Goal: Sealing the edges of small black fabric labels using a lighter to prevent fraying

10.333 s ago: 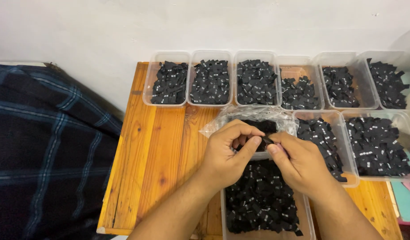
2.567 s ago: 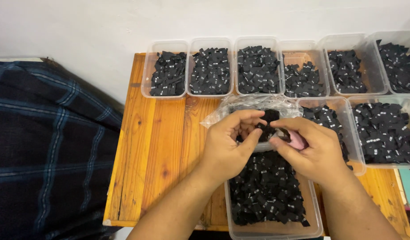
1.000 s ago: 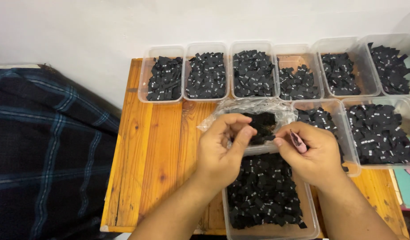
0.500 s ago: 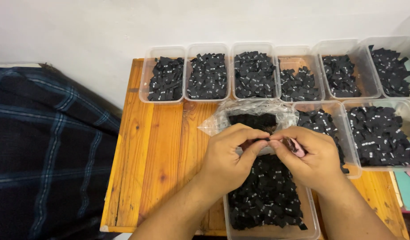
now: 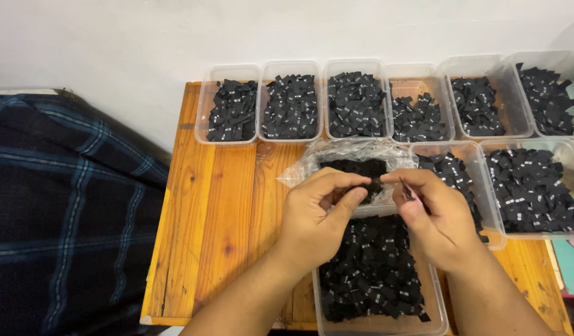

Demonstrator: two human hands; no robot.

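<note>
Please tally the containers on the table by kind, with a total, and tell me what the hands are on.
Clear plastic tubs of small black tags: 9, six in the back row, two at right, one nearest.
Clear plastic bag of black tags: 1.
Total: 10.
The left hand and right hand pinch one black tag over the wooden table.

pinched piece: mostly hidden between the left hand (image 5: 318,214) and right hand (image 5: 439,218)
near tub (image 5: 437,314): cut off by the bottom edge
label markings: too small to tell

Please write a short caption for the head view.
Two hands pinch small black tags above clear tubs.
</note>
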